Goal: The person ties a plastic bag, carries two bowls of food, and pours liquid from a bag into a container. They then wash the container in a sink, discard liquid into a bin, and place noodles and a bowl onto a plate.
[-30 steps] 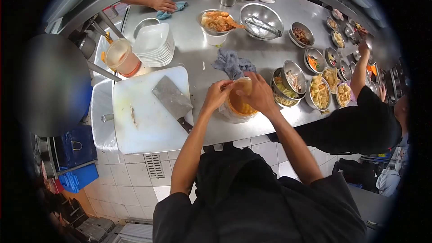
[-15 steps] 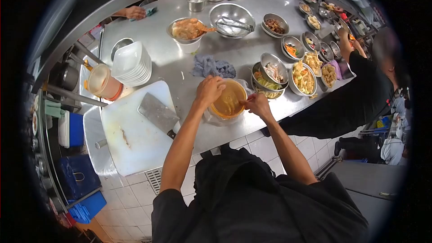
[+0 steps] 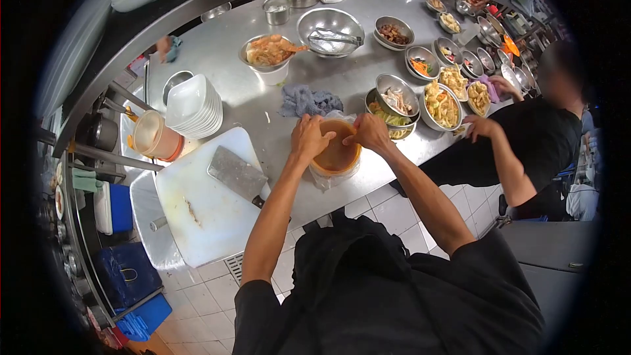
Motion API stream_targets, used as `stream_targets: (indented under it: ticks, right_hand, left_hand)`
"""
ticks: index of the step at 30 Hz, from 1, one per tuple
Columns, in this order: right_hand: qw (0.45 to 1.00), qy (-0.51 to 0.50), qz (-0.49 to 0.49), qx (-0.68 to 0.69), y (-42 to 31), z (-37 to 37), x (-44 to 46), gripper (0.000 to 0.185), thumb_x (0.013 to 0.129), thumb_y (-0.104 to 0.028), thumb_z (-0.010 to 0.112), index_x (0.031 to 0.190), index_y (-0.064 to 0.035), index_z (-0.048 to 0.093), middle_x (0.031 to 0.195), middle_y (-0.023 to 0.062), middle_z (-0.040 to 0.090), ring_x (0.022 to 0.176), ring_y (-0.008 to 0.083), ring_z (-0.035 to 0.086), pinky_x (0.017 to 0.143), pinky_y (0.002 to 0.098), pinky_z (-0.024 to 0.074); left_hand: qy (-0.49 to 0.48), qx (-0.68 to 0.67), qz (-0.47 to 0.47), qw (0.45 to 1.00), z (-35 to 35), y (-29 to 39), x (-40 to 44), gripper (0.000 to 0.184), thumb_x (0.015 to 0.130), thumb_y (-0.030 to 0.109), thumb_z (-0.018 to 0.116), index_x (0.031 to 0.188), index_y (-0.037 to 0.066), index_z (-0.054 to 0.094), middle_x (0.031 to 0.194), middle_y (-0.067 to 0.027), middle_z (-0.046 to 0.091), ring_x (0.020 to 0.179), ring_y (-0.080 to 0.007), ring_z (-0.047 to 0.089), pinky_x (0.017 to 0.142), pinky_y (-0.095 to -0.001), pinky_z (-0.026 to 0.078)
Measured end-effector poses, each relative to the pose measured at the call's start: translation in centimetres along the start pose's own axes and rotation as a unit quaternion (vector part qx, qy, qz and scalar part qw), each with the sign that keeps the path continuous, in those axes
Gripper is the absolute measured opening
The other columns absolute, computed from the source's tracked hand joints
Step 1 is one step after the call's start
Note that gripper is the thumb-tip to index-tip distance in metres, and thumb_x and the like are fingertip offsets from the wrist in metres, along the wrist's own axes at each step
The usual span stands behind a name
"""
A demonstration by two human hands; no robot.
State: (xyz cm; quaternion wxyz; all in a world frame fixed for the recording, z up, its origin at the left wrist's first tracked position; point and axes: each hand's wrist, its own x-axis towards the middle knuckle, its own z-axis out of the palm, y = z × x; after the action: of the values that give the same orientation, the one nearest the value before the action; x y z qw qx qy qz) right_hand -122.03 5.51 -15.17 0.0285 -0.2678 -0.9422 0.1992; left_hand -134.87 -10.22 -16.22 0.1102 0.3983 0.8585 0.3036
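Observation:
A round tub [image 3: 338, 158] of brownish-orange liquid stands near the table's front edge, with clear plastic bunched around it. My left hand [image 3: 309, 139] grips its upper left rim, the thumb reaching inward over the liquid. On the upper right rim my right hand [image 3: 369, 133] is closed, thumb also over the inside. Just behind the tub lies a crumpled blue-grey cloth [image 3: 311, 100]. To the left, a cleaver [image 3: 235, 171] rests on a white cutting board [image 3: 190, 213]. A metal bowl of sliced food [image 3: 397, 97] sits over other bowls right of my right hand.
Stacked white dishes [image 3: 194, 106] and a plastic container [image 3: 155, 135] stand left. Behind are a food bowl [image 3: 268, 52] and a metal bowl with tongs [image 3: 330, 33]. A co-worker [image 3: 526, 125] stands right, one hand [image 3: 483, 127] near the food bowls. Another person's hand [image 3: 163, 48] is far left.
My right hand has shifted up along the tub's rim, and my left thumb now reaches over the liquid. The right co-worker's arm has come toward the near bowls. The far hand has moved left with its cloth.

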Motion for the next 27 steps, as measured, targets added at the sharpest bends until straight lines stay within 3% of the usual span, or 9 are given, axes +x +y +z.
stream_targets:
  ticks: [4,6,9,10,12,17,24,26,27]
  right_hand:
    - [0.993,-0.023,0.038,0.11,1.2,-0.2,-0.4,0.052,0.056,-0.04,0.087,0.082,0.0015,0.067,0.072,0.0118,0.066,0.069,0.0243,0.065,0.067,0.0358,0.0512]
    - [0.988,-0.018,0.095,0.119,1.2,-0.1,-2.0,0.046,0.061,-0.04,0.085,0.061,0.0005,0.063,0.06,0.0135,0.062,0.058,0.0271,0.063,0.058,0.0377,0.0501]
    - [0.943,-0.067,0.161,0.283,0.7,1.0,-4.6,0.046,0.065,-0.04,0.083,0.06,0.0009,0.063,0.053,0.0118,0.059,0.05,0.0225,0.06,0.053,0.0355,0.0481]
    - [0.943,-0.065,0.161,0.283,0.6,0.9,-4.4,0.046,0.065,-0.04,0.083,0.06,0.0009,0.063,0.053,0.0118,0.059,0.05,0.0225,0.06,0.053,0.0355,0.0481]
    - [0.944,-0.095,0.19,0.253,0.3,1.0,-4.5,0.046,0.067,-0.03,0.085,0.087,0.0062,0.066,0.072,0.01,0.065,0.06,0.0147,0.063,0.05,0.0244,0.0504]
    - [0.978,-0.035,0.161,0.127,0.9,0.9,-2.8,0.044,0.066,-0.027,0.083,0.091,0.0043,0.066,0.077,0.0125,0.069,0.068,0.0196,0.067,0.062,0.0313,0.0532]
    - [0.988,0.088,0.101,0.081,1.9,2.5,-1.8,0.039,0.073,-0.022,0.076,0.101,0.0007,0.064,0.081,0.0151,0.07,0.078,0.0263,0.069,0.076,0.0359,0.0528]
    - [0.988,0.112,0.081,0.07,1.2,2.0,-2.1,0.035,0.075,-0.024,0.074,0.096,0.0036,0.065,0.081,0.0148,0.07,0.074,0.0241,0.069,0.069,0.0338,0.0543]
    - [0.983,0.018,0.129,0.132,1.2,1.3,-2.3,0.036,0.074,-0.026,0.076,0.09,0.0046,0.066,0.078,0.014,0.069,0.069,0.0224,0.068,0.063,0.0319,0.0541]
  left_hand:
    - [0.004,-0.001,0.06,0.998,-0.4,0.7,0.7,0.039,0.071,0.03,0.078,0.1,0.006,0.063,0.099,-0.0147,0.061,0.095,-0.0324,0.06,0.081,-0.0408,0.049]
    - [0.007,-0.003,0.061,0.998,-0.7,1.0,0.9,0.035,0.073,0.029,0.076,0.097,0.007,0.063,0.098,-0.0138,0.062,0.093,-0.0323,0.06,0.08,-0.041,0.049]
    - [0.019,-0.022,0.064,0.998,0.2,0.2,0.8,0.026,0.077,0.026,0.073,0.092,0.007,0.063,0.094,-0.0117,0.063,0.089,-0.0319,0.061,0.077,-0.0414,0.05]
    - [0.032,-0.04,0.07,0.996,0.2,0.2,1.0,0.022,0.079,0.025,0.071,0.09,0.008,0.063,0.091,-0.0105,0.064,0.088,-0.0314,0.062,0.075,-0.0416,0.05]
    - [0.049,-0.033,0.067,0.996,0.4,0.3,1.1,0.019,0.08,0.023,0.07,0.089,0.008,0.064,0.088,-0.0099,0.065,0.084,-0.031,0.062,0.074,-0.0415,0.049]
    - [0.071,-0.011,0.018,0.997,0.0,0.5,-0.2,0.014,0.081,0.025,0.068,0.087,0.012,0.066,0.083,-0.0072,0.067,0.077,-0.0297,0.064,0.069,-0.042,0.049]
    - [0.097,-0.004,-0.07,0.993,-0.3,0.4,-1.6,0.015,0.084,0.029,0.066,0.086,0.014,0.067,0.082,-0.0056,0.069,0.077,-0.0277,0.066,0.066,-0.0403,0.049]
    - [0.125,-0.002,-0.066,0.99,-0.1,0.6,-1.9,0.014,0.084,0.028,0.066,0.086,0.014,0.067,0.082,-0.0056,0.069,0.077,-0.0273,0.066,0.065,-0.0399,0.049]
    - [0.138,-0.008,-0.06,0.989,-0.1,0.7,-1.9,0.013,0.084,0.028,0.066,0.086,0.015,0.067,0.08,-0.0057,0.069,0.076,-0.0273,0.066,0.065,-0.0397,0.049]
